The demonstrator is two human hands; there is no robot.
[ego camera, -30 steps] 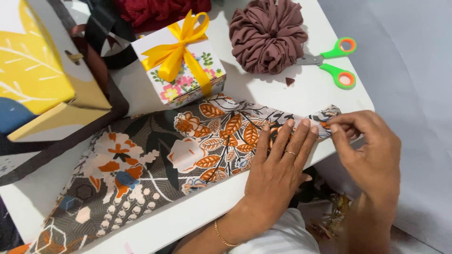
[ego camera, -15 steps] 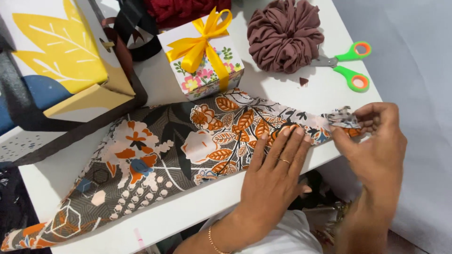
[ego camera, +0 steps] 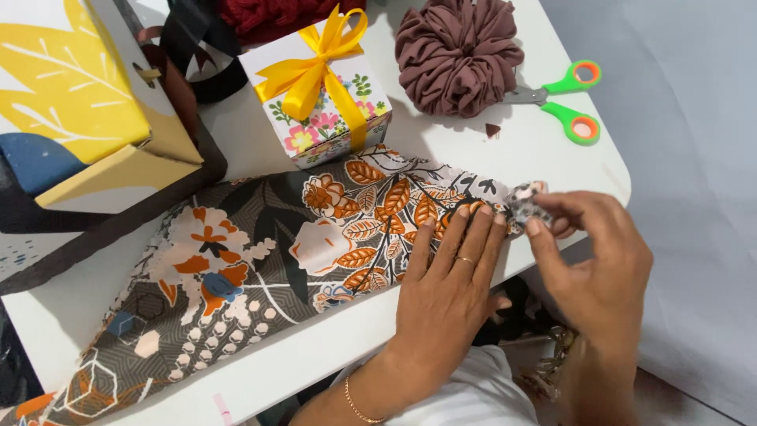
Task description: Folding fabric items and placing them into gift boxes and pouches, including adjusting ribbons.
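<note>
White table (ego camera: 544,158) here, pretty crowded: patterned fabric (ego camera: 260,260) spread flat, gift box (ego camera: 319,95), maroon scrunchie (ego camera: 459,54), green scissors (ego camera: 564,102), big yellow-leaf box (ego camera: 79,102) at the left.

One patterned cloth (ego camera: 260,268); one ribboned gift box (ego camera: 319,95); one scissors (ego camera: 564,106); one maroon scrunchie (ego camera: 457,51); two hands.

Bright, even, diffuse light; colours well saturated. White table (ego camera: 544,158) near clipping beyond the fingertips of the left hand (ego camera: 449,292), no hard glare. Soft short shadows under the box (ego camera: 319,95) and scrunchie (ego camera: 459,55). Right hand (ego camera: 595,272): slight motion blur at the fingertips. Mild softness toward frame edges; centre sharp.
</note>
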